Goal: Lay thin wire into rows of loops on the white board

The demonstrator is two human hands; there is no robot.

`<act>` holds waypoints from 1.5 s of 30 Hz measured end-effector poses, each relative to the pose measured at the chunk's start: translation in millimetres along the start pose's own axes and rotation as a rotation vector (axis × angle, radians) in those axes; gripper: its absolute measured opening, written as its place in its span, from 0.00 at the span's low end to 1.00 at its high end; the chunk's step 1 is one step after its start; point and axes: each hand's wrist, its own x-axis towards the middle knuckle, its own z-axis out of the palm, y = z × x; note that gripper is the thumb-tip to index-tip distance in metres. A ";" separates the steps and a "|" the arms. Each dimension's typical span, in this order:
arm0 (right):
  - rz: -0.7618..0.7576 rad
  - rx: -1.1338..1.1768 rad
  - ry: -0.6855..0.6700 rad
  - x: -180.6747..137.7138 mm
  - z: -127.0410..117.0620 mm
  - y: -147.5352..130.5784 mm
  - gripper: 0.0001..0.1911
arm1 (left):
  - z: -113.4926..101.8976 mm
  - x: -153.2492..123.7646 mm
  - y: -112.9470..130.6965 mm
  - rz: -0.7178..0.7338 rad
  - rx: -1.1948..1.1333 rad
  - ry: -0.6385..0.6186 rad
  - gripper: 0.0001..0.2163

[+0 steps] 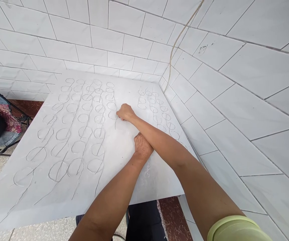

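My right hand (125,112) is closed, fingers pinched at the edge of a looped wire (111,105), whose tail runs down just left of the fingers. My left hand (142,146) is curled into a fist beneath my right forearm, resting low over the white table (124,147); its fingers face away and what they hold, if anything, is hidden. To the left lie several long thin wires (78,147) bent into rows of circles. A smaller group of looped wires (153,109) lies to the right, partly covered by my right forearm.
White tiled walls (124,42) border the table at the back and right. A thin cable (172,50) hangs down the corner. On the left stands a folding chair (2,140) with a dark item on it. The speckled floor (44,231) shows below the table's front edge.
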 end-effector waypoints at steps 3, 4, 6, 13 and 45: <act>-0.026 0.029 0.021 -3.8 0.8 -0.3 0.04 | 0.4 -0.3 -0.3 0.000 0.011 0.009 0.06; -0.033 0.047 0.025 -5.6 0.0 0.5 0.06 | 0.3 -0.3 0.0 0.001 0.014 0.012 0.06; -0.040 0.076 0.025 -10.3 -4.5 4.8 0.09 | 0.1 -0.2 1.0 0.000 0.020 0.018 0.06; -0.116 0.111 0.122 -40.5 -65.8 63.5 0.10 | 1.8 1.9 5.1 0.018 0.076 0.091 0.10; -0.152 -0.378 0.035 -47.1 -79.6 108.5 0.06 | 4.5 -2.1 11.6 0.078 0.119 0.014 0.15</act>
